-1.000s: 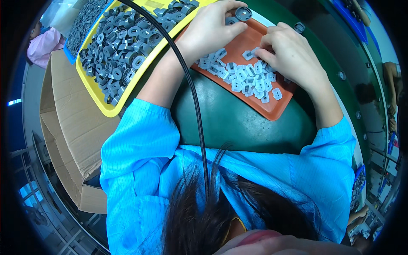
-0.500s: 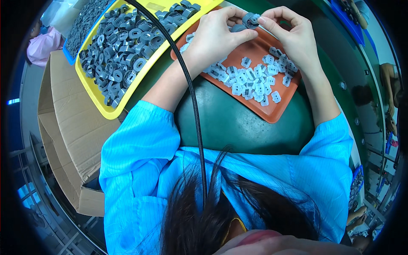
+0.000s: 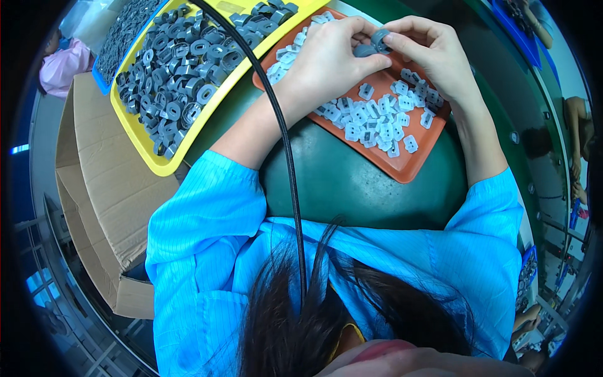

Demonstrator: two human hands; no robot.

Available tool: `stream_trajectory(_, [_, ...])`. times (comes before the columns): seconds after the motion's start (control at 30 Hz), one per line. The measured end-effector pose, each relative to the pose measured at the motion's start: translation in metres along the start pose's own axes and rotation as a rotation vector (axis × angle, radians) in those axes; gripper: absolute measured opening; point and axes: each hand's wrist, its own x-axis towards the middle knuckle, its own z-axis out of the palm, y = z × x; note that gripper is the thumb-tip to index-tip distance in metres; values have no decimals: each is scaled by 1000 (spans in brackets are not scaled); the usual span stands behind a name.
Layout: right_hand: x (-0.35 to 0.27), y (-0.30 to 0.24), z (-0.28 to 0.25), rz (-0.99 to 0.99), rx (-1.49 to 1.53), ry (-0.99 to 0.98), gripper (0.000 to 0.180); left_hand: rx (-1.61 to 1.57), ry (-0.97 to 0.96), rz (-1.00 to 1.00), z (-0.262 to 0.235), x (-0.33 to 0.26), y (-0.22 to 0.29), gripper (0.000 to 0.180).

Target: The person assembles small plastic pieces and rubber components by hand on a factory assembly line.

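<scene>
My left hand (image 3: 330, 60) and my right hand (image 3: 430, 53) meet above the far end of an orange tray (image 3: 402, 166). Between their fingertips they pinch a small grey ring-shaped part (image 3: 372, 44). Under the hands the orange tray holds several small pale square pieces (image 3: 377, 122). To the left, a yellow tray (image 3: 147, 157) is heaped with several dark grey ring parts (image 3: 188, 56). Both blue sleeves come up from the lower edge.
The trays lie on a dark green table (image 3: 339, 182). A black cable (image 3: 282, 144) runs down the middle over my left forearm. An open cardboard box (image 3: 94, 207) stands at the left. Another person's arm (image 3: 575, 132) shows at the right rim.
Both hands have lifted off the pale pieces on the orange tray and come together at its far end, now holding the grey ring part between them.
</scene>
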Motion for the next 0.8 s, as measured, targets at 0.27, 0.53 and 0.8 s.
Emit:
stream_trajectory(0.27, [-5, -18, -1, 192, 258, -89, 32, -417, 16, 4, -10, 7, -20, 39])
stream_trajectory(0.53, [-4, -12, 29, -125, -168, 122, 25, -935, 157, -269, -9, 10, -23, 27])
stream_trajectory(0.8, [-4, -11, 28, -332, -11, 229, 19, -1354, 26, -303, 0, 7, -26, 13])
